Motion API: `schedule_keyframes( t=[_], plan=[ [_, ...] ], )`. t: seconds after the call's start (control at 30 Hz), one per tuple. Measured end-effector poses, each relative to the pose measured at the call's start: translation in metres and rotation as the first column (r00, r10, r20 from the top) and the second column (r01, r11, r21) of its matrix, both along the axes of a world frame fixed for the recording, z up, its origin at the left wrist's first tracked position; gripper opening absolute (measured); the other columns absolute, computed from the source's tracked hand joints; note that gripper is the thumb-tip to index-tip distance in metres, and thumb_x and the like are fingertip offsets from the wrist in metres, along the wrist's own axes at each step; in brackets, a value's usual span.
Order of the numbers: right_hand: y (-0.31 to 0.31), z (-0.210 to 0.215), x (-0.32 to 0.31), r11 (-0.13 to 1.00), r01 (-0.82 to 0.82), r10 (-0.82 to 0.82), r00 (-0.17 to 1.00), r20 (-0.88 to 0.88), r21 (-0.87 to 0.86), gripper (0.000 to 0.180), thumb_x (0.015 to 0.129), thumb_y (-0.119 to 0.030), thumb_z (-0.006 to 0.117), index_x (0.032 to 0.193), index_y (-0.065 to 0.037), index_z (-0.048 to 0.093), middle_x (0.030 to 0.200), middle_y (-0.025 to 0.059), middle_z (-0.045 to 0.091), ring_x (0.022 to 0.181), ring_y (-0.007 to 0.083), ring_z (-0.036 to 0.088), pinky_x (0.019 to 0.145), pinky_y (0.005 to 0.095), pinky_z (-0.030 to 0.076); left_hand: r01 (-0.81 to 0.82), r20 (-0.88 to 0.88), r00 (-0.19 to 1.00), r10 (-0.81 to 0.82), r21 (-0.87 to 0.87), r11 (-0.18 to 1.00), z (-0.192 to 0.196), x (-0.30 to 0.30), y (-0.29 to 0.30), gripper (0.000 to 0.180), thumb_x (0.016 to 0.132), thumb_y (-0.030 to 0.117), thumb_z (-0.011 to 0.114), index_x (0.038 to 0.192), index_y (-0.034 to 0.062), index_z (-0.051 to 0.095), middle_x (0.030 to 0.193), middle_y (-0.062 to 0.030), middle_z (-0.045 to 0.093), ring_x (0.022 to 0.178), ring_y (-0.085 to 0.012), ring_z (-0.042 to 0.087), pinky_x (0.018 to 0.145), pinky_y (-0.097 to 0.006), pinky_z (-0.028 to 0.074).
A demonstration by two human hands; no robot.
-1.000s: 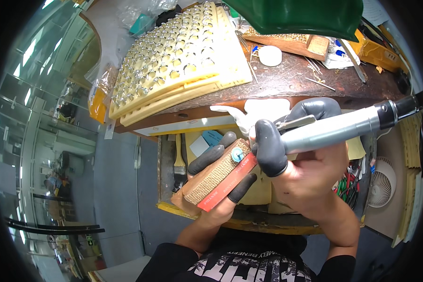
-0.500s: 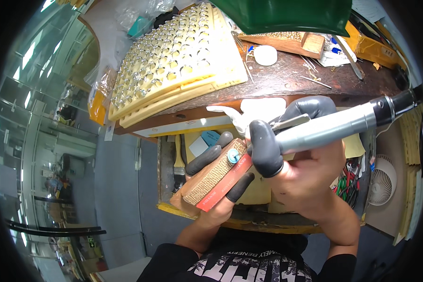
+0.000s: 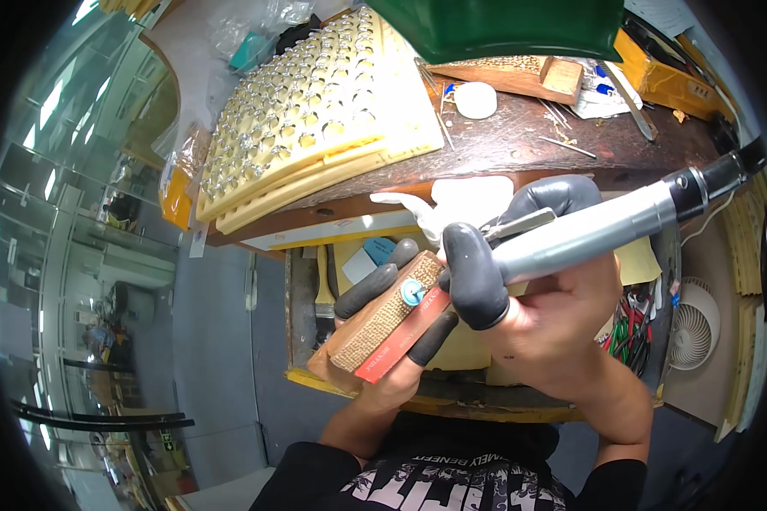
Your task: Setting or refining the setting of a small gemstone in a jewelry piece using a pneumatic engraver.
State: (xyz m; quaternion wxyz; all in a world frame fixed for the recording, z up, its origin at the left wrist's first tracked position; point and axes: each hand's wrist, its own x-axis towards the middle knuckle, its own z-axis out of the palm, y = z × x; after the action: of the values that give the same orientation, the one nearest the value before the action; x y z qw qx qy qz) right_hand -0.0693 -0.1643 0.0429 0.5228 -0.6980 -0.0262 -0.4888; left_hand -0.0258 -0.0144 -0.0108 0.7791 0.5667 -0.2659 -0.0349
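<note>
My left hand (image 3: 389, 341), with dark rubber caps on its fingertips, grips a small wooden block (image 3: 383, 328) wrapped in tan sandpaper with a red strip along one side. A small round blue piece (image 3: 412, 292) sits at the block's upper end. My right hand (image 3: 547, 298), also with dark finger caps, holds a grey metal rotary handpiece (image 3: 596, 234) whose black cable end points up right. The tool's tip meets the blue piece, and the thumb cap hides the tip itself.
Cream trays (image 3: 311, 119) with rows of small shiny pieces lie on the brown wooden bench (image 3: 520, 140) above the hands. A green lamp shade (image 3: 503, 25), a white round lid (image 3: 475, 100) and a wooden block (image 3: 520, 77) stand behind. An open drawer (image 3: 302, 298) holds tools, and a small white fan (image 3: 694, 324) is on the right.
Both hands with block and handpiece have stayed together in nearly the same place; the view has shifted slightly.
</note>
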Motion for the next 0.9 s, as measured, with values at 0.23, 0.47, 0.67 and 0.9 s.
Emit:
schedule_keyframes(
  t=[0.23,0.47,0.67,0.9],
  plan=[
    [-0.0003,-0.0008,-0.0014,0.997,-0.04,0.043,0.998,-0.046,0.061,0.022,0.083,-0.001,0.075,0.094,0.005,0.058,0.083,0.0048,0.063,0.074,0.0081,0.062,0.068,0.0221,0.05,0.1,0.152,0.984,-0.093,-0.039,0.994,-0.0055,0.0081,0.0039,0.068,0.078,-0.007,0.077,0.136,0.0028,0.043,0.143,-0.0218,0.047,0.131,-0.0327,0.05,0.111,-0.045,0.042],
    [0.0003,-0.0066,0.0017,0.998,0.007,-0.007,1.0,-0.011,0.055,0.023,0.082,-0.002,0.077,0.092,0.005,0.058,0.087,0.0048,0.061,0.074,0.0079,0.06,0.067,0.0222,0.048,0.13,0.169,0.979,-0.118,-0.064,0.989,-0.0043,0.0088,0.0012,0.067,0.078,-0.006,0.077,0.135,0.0023,0.044,0.142,-0.0226,0.048,0.13,-0.0334,0.051,0.11,-0.044,0.044],
    [0.003,0.0022,-0.0033,1.0,0.003,-0.003,0.999,-0.032,0.006,0.019,0.08,-0.003,0.079,0.083,0.004,0.061,0.086,0.0052,0.059,0.07,0.0075,0.056,0.06,0.0226,0.045,0.063,0.16,0.985,-0.067,0.026,0.998,-0.003,0.0075,0.0045,0.065,0.077,-0.004,0.079,0.133,0.001,0.047,0.14,-0.0215,0.051,0.129,-0.0313,0.052,0.108,-0.043,0.044],
    [0.001,-0.0042,0.0024,0.999,0.044,-0.045,0.999,0.015,0.026,0.021,0.081,-0.004,0.078,0.087,0.005,0.06,0.077,0.0032,0.061,0.067,0.0051,0.057,0.058,0.0209,0.045,0.076,0.099,0.993,-0.064,-0.125,0.989,-0.003,0.0043,-0.0024,0.063,0.076,-0.004,0.081,0.131,-0.0014,0.051,0.138,-0.0206,0.053,0.125,-0.0301,0.055,0.108,-0.043,0.044]
  ],
)
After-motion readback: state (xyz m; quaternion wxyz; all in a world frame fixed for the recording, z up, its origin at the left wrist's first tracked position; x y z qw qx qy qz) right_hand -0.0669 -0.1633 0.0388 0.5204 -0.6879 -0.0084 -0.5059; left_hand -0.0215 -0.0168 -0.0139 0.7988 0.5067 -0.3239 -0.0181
